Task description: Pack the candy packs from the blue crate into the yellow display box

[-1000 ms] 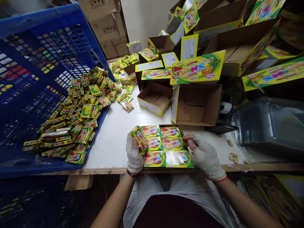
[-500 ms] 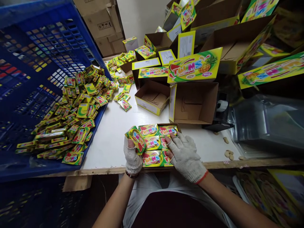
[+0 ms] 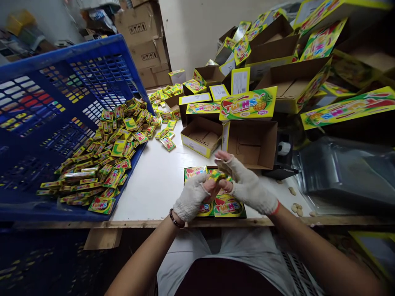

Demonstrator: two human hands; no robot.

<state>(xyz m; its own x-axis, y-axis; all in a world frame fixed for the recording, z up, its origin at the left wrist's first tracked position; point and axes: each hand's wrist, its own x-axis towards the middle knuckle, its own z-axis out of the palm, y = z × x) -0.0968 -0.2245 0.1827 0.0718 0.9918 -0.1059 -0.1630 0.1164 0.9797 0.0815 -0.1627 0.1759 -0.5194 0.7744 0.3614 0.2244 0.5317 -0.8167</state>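
My left hand (image 3: 194, 195), in a white knit glove with bare fingertips, pinches a small yellow-green candy pack (image 3: 218, 176). That pack is tilted above an open display carton (image 3: 245, 212). Beside it is my right hand (image 3: 251, 187), gloved alike, its thumb close to the pack and its slightly blurred fingers spread away from the thumb. Whether the right thumb touches the pack is hard to see. Under both hands, "TWINS" candy packs (image 3: 228, 206) lie flat in rows in the carton; my hands hide the middle ones.
A tilted blue plastic crate (image 3: 129, 53) at left holds a heap of candy packs (image 3: 114, 148). Open display cartons (image 3: 256, 144) pile up behind and to the right. A black tape dispenser (image 3: 282, 166), clear plastic (image 3: 342, 176) and finger cots (image 3: 298, 209) lie at right.
My left hand has moved right with a candy pack, from the carton's left side to over its middle. My right hand has lifted off the packs beside it. The view has shifted.
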